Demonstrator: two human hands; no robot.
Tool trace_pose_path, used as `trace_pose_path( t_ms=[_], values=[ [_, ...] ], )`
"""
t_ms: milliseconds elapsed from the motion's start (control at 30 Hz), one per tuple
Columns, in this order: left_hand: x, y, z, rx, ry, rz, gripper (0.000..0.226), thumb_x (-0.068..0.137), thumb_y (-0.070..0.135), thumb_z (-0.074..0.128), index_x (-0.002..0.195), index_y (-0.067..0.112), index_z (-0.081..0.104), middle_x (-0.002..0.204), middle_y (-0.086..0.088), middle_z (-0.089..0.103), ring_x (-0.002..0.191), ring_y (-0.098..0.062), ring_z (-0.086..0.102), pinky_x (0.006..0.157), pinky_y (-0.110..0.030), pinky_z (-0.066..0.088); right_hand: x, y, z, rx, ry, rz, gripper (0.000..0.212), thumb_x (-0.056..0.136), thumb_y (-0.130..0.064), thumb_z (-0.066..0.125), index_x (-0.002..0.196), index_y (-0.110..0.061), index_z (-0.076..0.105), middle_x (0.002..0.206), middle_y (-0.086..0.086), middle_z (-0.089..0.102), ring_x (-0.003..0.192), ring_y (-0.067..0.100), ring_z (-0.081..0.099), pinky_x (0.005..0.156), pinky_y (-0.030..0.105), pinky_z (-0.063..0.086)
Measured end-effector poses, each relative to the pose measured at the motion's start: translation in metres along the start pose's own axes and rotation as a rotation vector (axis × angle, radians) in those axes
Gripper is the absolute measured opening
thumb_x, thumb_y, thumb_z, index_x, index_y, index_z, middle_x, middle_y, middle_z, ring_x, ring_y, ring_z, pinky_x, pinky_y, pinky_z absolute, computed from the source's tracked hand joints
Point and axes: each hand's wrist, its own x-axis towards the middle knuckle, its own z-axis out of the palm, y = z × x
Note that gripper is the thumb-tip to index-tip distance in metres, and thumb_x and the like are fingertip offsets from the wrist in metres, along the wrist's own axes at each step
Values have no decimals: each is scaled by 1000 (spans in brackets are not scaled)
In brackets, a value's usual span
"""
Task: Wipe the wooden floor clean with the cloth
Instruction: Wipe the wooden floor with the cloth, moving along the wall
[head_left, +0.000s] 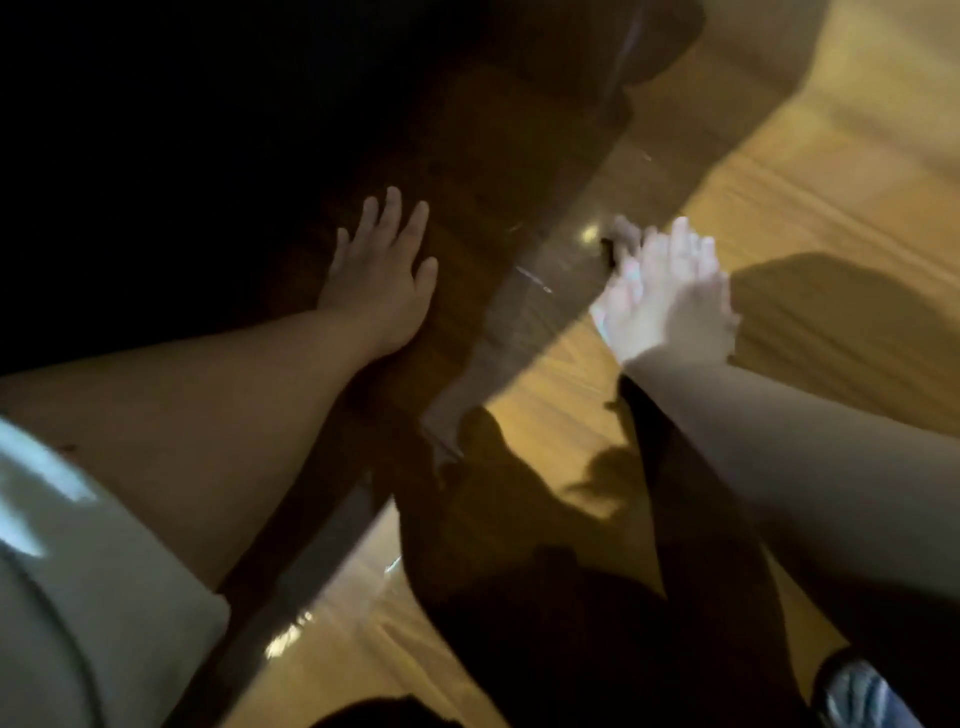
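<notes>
Your left hand (382, 280) lies flat on the wooden floor (831, 208), palm down, with the fingers straight and a little spread, and it holds nothing. It rests on the dark, shadowed part of the boards, to the left of the middle. Your right hand (670, 296) is over the bright, lit part of the floor, to the right of the middle and well apart from the left one. It is strongly blurred. The fingers seem to reach forward, toward the edge of the shadow, but I cannot tell if they are straight or curled around something. What seems to be the cloth (621, 234) is a small grey and dark blurred piece just at the fingertips of the right hand, at the border between the lit and the dark boards. I cannot tell if the hand grips it or only presses on it. A pale grey streak runs on the floor from this place down toward you. A light sleeve (78, 571) covers your left upper arm in the lower left corner. A dark shadow (831, 312) falls on the lit boards just to the right of the right hand.
</notes>
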Motion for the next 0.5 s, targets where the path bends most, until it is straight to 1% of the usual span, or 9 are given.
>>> trace_pose_path(
  t_ms=[33, 67, 167, 233, 267, 333, 433, 467, 500],
  values=[
    [1, -3, -2, 43, -3, -42, 60, 102, 46, 20, 154, 25, -3, 161, -2, -11, 148, -22, -11, 117, -43, -3, -3, -6, 3, -111, 5, 44, 48, 93, -35, 42, 135, -12, 47, 152, 14, 34, 141, 33, 28, 113, 46, 23],
    [30, 17, 2, 85, 7, -10, 62, 101, 49, 17, 153, 24, -5, 161, -3, -13, 147, -22, -12, 117, -44, -4, 3, 1, -3, -194, -14, 33, 50, 92, -37, 38, 134, -11, 49, 152, 18, 33, 141, 36, 26, 115, 49, 21],
    [38, 24, 16, 140, 143, -24, 64, 98, 51, 14, 154, 24, -3, 162, -3, -8, 148, -21, -8, 119, -44, -2, -15, -19, 9, -217, -172, -503, 60, 85, -41, 24, 125, -18, 63, 135, 18, 54, 130, 41, 39, 105, 57, 33],
    [31, 27, 19, 127, 199, -23, 65, 97, 50, 15, 154, 23, 2, 162, -3, -4, 148, -21, -5, 119, -45, 0, -13, -10, 0, -147, -197, -848, 52, 88, -42, 37, 129, -25, 62, 139, 11, 54, 131, 38, 45, 105, 53, 34],
    [37, 26, 22, 129, 154, -15, 65, 96, 50, 16, 154, 22, 3, 162, -3, -3, 148, -21, -4, 119, -45, 0, 2, -2, 6, -110, -232, -860, 48, 89, -43, 46, 132, -25, 60, 141, 11, 53, 132, 36, 45, 106, 50, 34],
    [27, 25, 28, 110, 142, -23, 66, 95, 51, 14, 154, 22, 4, 162, -4, -3, 148, -20, -5, 119, -45, -1, 27, 14, 3, -118, -331, -561, 54, 90, -38, 59, 140, -23, 50, 149, 12, 43, 139, 34, 36, 111, 46, 27],
    [23, 20, 27, 116, 150, -19, 70, 92, 53, 9, 154, 22, 6, 162, -4, -1, 148, -21, -3, 119, -45, -1, 79, 3, -3, -59, -95, -39, 57, 97, -31, 43, 151, -27, 28, 162, 5, 15, 148, 31, 10, 116, 49, 10],
    [37, 23, 21, 124, 153, -8, 71, 90, 54, 8, 154, 22, 7, 162, -4, 0, 148, -21, -3, 119, -45, -1, 97, -6, -9, -46, -58, 85, 57, 97, -32, 39, 152, -27, 24, 163, 4, 11, 149, 31, 6, 116, 49, 9],
    [37, 23, 22, 104, 168, -4, 72, 90, 54, 7, 154, 21, 8, 162, -5, 1, 148, -21, -2, 118, -45, -1, 94, -17, -12, -77, -50, 88, 56, 98, -33, 38, 152, -26, 25, 162, 4, 12, 148, 33, 7, 116, 49, 11]
  ],
)
